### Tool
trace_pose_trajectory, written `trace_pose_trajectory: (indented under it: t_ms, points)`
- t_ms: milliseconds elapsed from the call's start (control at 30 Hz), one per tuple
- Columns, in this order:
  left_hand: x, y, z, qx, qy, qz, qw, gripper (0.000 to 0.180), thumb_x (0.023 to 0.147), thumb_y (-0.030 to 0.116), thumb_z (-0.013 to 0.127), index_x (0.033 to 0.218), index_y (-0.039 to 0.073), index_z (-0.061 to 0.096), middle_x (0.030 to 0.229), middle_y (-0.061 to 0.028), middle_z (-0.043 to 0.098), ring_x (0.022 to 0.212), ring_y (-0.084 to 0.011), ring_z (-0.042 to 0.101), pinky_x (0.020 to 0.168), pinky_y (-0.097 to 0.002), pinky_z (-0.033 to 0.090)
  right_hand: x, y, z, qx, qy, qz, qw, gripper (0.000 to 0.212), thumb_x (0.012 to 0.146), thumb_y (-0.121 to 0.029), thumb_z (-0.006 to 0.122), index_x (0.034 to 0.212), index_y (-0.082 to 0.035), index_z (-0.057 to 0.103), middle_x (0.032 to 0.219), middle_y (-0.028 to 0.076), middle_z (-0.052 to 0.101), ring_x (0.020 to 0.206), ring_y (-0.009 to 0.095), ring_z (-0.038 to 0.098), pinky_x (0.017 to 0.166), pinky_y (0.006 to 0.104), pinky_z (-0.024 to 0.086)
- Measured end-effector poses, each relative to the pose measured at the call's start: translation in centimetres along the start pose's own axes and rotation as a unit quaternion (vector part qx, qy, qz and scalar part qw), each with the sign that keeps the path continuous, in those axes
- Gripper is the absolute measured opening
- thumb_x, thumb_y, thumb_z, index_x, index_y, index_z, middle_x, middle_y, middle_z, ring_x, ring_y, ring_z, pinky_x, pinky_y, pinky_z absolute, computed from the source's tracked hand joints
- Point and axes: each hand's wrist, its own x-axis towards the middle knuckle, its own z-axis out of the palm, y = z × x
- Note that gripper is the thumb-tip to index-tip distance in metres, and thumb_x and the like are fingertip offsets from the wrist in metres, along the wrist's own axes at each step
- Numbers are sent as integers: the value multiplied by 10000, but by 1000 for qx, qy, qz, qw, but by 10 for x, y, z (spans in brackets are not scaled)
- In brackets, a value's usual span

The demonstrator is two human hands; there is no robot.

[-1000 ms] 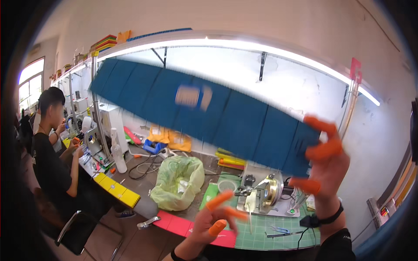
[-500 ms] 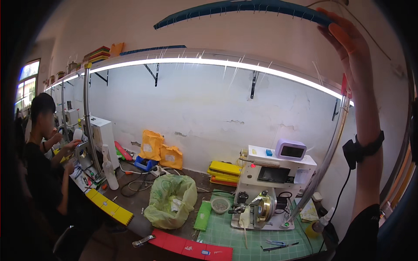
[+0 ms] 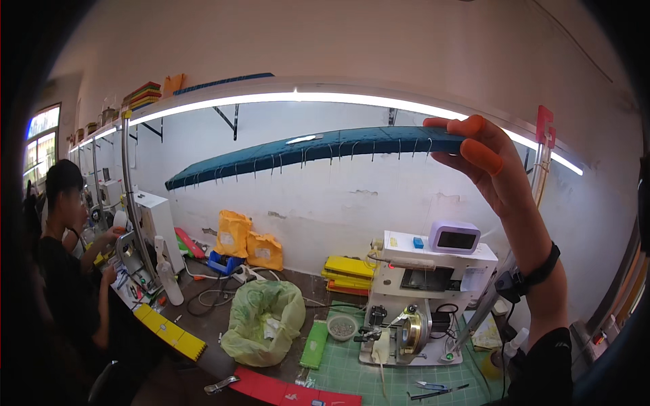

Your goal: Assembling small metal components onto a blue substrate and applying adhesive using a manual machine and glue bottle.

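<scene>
One raised right hand (image 3: pixel 497 166), grip clenched on the end of a long blue panel (image 3: pixel 305 152), held level high above the worktop (image 3: pixel 352 379), left hand unseen

right hand (image 3: pixel 494 166): orange caps on the fingertips | wrist: thin black band with a small black box | arm: black sleeve low down

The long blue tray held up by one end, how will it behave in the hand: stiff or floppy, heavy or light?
The long blue tray probably is fairly stiff: gripped only at one end by the right hand, it reaches far left without drooping. It seems light for its length, since fingertips alone carry it. The thin wires hanging under it look easily bent.
</scene>
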Motion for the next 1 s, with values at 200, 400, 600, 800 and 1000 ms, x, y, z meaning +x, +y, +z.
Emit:
trace_pose_trajectory:
  t_ms: [200, 400, 600, 800, 1000]
  points:
    - [67, 242, -159, -472, 301, -15, 829, 566, 1096, 413, 317, 1390, -39, 490, 1139, -176, 653, 1073, -207, 636, 980, -349, 473, -67, 49, 10, 148, -18, 97, 984, 293, 886, -165, 750, 1125, -28, 652, 1293, 292, 587, 1174, 357, 634, 966, 410, 580]
    - [63, 412, -150, -739, -182, 281, 584, 1257, 792, 875, 469, 1560, -63, 137, 1550, -341, 283, 1452, -449, 303, 1219, -488, 165, -172, 76, 2, 213, 75, 252, 941, 263, 806, -58, 796, 1027, -14, 661, 1254, 263, 627, 1081, 262, 673, 927, 369, 583]
    - [-11, 527, -136, -706, -443, 323, 448, 1329, 698, 706, 771, 1555, -77, 123, 1510, -376, 320, 1443, -496, 289, 1198, -562, 200, -247, 70, -18, 233, 150, 336, 900, 262, 784, 0, 798, 1008, -18, 664, 1230, 263, 639, 1112, 266, 659, 912, 364, 572]
    - [-61, 581, -131, -644, -566, 358, 370, 1323, 657, 541, 884, 1584, 3, 109, 1533, -336, 323, 1457, -472, 287, 1163, -635, 225, -288, 85, -19, 214, 176, 415, 867, 399, 704, -291, 880, 965, -108, 640, 1278, 327, 594, 1155, 356, 644, 1005, 447, 509]
    - [-49, 600, -149, -524, -711, 283, 375, 891, 804, 190, 823, 1526, -9, 340, 942, -136, 740, 781, -212, 692, 780, -334, 528, -298, 96, -34, 237, 173, 424, 857, 457, 706, -360, 898, 980, -105, 637, 1292, 338, 578, 1128, 375, 658, 1003, 458, 517]
